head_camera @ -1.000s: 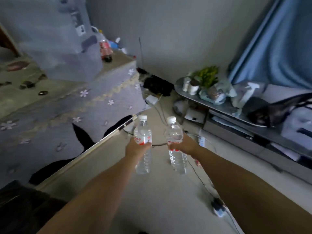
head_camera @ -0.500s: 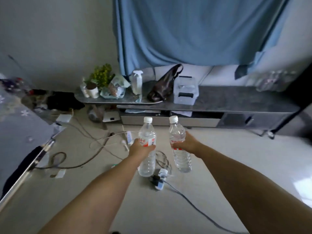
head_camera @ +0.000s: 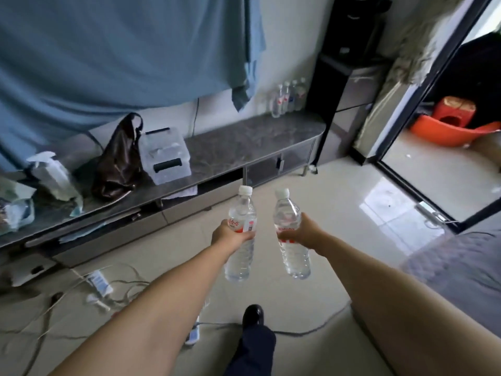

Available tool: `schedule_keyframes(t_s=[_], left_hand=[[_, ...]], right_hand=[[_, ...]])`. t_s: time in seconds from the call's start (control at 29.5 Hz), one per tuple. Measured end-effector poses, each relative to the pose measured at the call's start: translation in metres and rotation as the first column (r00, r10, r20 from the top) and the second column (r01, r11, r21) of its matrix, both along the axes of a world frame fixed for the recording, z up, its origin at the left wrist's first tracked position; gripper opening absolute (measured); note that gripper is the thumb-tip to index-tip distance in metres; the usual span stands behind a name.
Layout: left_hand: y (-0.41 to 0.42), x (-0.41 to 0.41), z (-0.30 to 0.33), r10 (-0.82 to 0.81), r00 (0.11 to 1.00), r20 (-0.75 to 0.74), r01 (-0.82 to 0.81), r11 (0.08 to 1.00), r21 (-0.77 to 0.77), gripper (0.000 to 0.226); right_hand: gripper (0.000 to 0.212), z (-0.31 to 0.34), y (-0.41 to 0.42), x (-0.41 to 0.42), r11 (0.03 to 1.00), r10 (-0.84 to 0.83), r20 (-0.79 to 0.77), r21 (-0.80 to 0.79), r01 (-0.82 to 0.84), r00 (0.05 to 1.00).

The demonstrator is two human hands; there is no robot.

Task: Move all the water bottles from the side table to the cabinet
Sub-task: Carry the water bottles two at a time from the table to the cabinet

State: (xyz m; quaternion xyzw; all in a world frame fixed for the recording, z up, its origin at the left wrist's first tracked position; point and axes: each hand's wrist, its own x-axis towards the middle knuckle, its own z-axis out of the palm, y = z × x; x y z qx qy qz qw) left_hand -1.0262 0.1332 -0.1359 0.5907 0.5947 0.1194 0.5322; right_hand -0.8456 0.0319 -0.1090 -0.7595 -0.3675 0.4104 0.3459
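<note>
My left hand (head_camera: 230, 236) grips a clear water bottle (head_camera: 241, 256) with a white cap and red label, held upright over the floor. My right hand (head_camera: 303, 232) grips a second clear water bottle (head_camera: 294, 256), tilted slightly left. Both are held out in front of me, close together. Ahead stands a long low grey cabinet (head_camera: 244, 142) with a marble-like top. Several water bottles (head_camera: 287, 97) stand in a row at its far right end against the wall.
On the cabinet sit a clear plastic box (head_camera: 165, 156), a brown bag (head_camera: 119, 161) and a spray bottle (head_camera: 51, 172). Cables and a power strip (head_camera: 99, 280) lie on the tiled floor at left. My foot (head_camera: 252, 316) steps forward. A black shelf unit (head_camera: 349, 77) and an open doorway (head_camera: 447, 158) are right.
The view has swung right, from the covered side table to the right end of the cabinet. Both hands still carry their bottles, and I have stepped closer.
</note>
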Motion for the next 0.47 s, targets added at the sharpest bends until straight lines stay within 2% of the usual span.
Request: schedule_keyframes(t_s=[0.14, 0.3, 0.47], left_hand=[[0.045, 0.071, -0.001, -0.079, 0.996, 0.032, 0.080, 0.997, -0.008, 0.061], [0.109, 0.155, 0.016, -0.174, 0.985, 0.015, 0.173, 0.985, 0.012, 0.057], [0.151, 0.221, 0.028, -0.210, 0.978, 0.002, 0.210, 0.977, 0.039, 0.057]], right_hand=[[0.026, 0.003, 0.033, 0.056, 0.998, -0.063, -0.033, 0.028, 0.064, 0.998], [0.039, 0.021, 0.083, 0.124, 0.987, -0.143, -0.051, 0.070, 0.147, 0.988], [0.033, 0.031, 0.109, 0.177, 0.971, -0.207, -0.089, 0.107, 0.216, 0.974]])
